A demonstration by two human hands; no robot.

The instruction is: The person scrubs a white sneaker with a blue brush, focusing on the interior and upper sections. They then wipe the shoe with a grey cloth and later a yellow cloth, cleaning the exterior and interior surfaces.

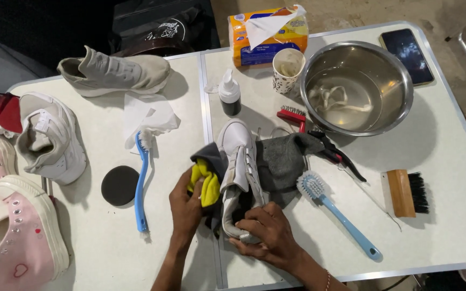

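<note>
At the near middle of the white folding table (449, 178), a white leather sneaker (239, 161) lies on a dark grey cloth (281, 161), toe pointing away. The right hand (268, 234) wraps its fingers around the shoe's heel end. The left hand (185, 203) pinches a folded yellow cloth (206, 183) against the sneaker's side. Just right of the shoe lies a light blue long-handled brush (335, 213); to its left lie a darker blue brush (142, 178) and a black round sponge (120, 185). Farther back stands a steel bowl (360, 86) of water.
</note>
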